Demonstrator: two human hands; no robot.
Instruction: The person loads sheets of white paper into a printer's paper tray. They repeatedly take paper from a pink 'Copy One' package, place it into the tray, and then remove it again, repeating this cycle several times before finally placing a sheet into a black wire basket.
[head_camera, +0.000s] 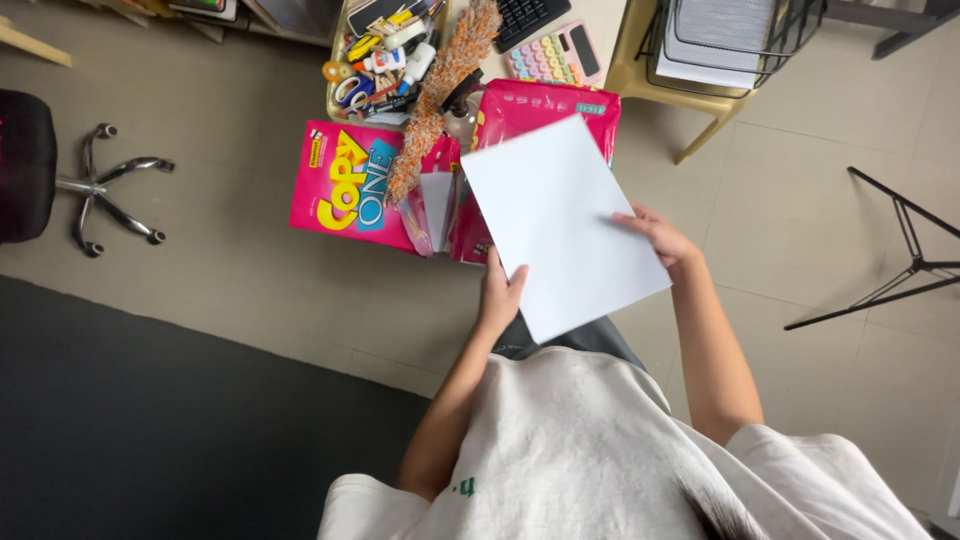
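Two pink paper packages sit on the floor below the worktop edge: one (350, 185) lies flat at left, with big yellow and white lettering on a blue patch; the other (540, 115), torn open, is partly hidden. A white sheet stack (560, 225) is held above the open package. The left hand (500, 295) is clamped on its lower edge, the right hand (655, 235) on its right edge. One pink calculator (555, 55) lies beside one feather duster (440, 90).

Paper sheet (560, 225) held between both hands, above two paper packs (350, 185) on the floor (250, 290)
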